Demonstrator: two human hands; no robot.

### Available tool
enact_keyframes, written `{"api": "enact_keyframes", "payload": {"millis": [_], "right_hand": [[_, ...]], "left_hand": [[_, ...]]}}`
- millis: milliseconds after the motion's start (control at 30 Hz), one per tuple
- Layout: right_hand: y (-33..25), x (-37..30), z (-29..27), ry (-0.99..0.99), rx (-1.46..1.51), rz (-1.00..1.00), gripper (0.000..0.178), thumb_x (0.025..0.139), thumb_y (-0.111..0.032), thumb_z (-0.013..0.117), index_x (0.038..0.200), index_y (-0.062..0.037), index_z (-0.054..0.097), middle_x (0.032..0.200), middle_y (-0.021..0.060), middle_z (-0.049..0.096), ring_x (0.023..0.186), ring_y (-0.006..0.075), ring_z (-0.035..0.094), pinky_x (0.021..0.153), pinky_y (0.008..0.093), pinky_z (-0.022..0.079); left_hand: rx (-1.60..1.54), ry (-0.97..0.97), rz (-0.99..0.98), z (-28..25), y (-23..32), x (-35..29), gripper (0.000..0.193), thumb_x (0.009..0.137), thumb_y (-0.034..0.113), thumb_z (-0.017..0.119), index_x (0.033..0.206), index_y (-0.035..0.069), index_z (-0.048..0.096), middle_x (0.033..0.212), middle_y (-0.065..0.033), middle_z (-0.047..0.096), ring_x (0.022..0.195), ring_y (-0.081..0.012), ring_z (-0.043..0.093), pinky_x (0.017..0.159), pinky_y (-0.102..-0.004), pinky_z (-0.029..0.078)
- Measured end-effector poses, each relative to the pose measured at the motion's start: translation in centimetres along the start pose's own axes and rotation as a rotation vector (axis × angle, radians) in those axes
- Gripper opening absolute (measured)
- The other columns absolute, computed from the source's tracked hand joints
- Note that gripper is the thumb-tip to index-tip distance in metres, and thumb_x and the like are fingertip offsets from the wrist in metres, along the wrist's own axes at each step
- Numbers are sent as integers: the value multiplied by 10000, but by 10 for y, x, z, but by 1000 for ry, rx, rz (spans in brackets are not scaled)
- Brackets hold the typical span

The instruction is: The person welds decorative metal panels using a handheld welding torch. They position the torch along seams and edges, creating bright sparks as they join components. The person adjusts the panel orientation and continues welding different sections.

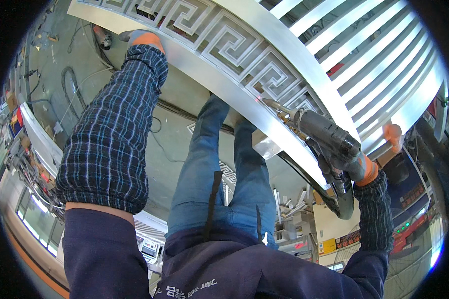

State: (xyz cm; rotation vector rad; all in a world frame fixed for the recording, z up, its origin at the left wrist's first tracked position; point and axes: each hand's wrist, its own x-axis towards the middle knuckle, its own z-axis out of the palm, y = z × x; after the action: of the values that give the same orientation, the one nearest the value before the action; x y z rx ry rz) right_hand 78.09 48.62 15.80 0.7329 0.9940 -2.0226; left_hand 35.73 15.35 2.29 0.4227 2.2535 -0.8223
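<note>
Two gloved hands [145, 39] [351, 168] show above white lettering [171, 290] on a jacket [219, 259].

Frame [209, 74] before me, running upper left to lower right. Grille [229, 50] set inside it; slats [361, 36] beyond, upper right. Of my hands, left one [144, 38] at frame's near edge, upper left; right one [351, 167] on torch [324, 130], right. Torch tip over near edge. Hammer [393, 137] just right of torch. My legs [199, 164] below frame, between hands. Hose [70, 92] on floor [90, 47], left of my left forearm.
</note>
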Motion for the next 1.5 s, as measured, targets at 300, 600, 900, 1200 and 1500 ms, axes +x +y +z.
{"api": "enact_keyframes", "payload": {"millis": [300, 600, 900, 1200, 1500], "right_hand": [[3, 3, -8, -82, 61, 7, 798, 921, -340, 760, 1555, -38, 380, 704, -8, 568, 659, 177, 605, 569, 341, 516], [3, 11, -9, -157, 81, -23, 676, 970, -326, 713, 1507, -35, 424, 726, -1, 576, 664, 160, 612, 579, 341, 525], [-7, 12, -3, -199, 93, -41, 640, 963, -320, 725, 1462, -19, 461, 763, 7, 569, 664, 153, 595, 588, 324, 515], [-16, 5, 2, -81, 22, 66, 733, 947, -436, 740, 1452, 20, 467, 784, 11, 569, 636, 146, 576, 570, 314, 499], [-15, 1, 6, -48, -14, 38, 684, 978, -434, 695, 1448, 12, 474, 829, 52, 604, 654, 151, 581, 574, 316, 494]], "left_hand": [[56, 8, 4, -11, -1, -9, 453, 801, 211, 808, 1211, 30, 740, 1366, -209, 651, 1242, -346, 645, 1028, -445, 550], [86, 26, -3, -19, 0, -21, 451, 800, 199, 794, 1219, 43, 739, 1337, -207, 671, 1219, -348, 666, 1008, -435, 560], [136, 86, -41, -10, 2, -17, 324, 894, 165, 728, 1199, 57, 749, 1255, -219, 702, 1181, -367, 676, 1007, -429, 550], [17, 90, 6, -5, -6, -7, 337, 840, 178, 761, 1150, 46, 764, 1245, -240, 698, 1172, -401, 674, 998, -445, 547], [-32, 100, -7, -6, -7, -11, 319, 844, 162, 740, 1136, 37, 768, 1211, -240, 710, 1153, -408, 680, 985, -458, 555]]}}
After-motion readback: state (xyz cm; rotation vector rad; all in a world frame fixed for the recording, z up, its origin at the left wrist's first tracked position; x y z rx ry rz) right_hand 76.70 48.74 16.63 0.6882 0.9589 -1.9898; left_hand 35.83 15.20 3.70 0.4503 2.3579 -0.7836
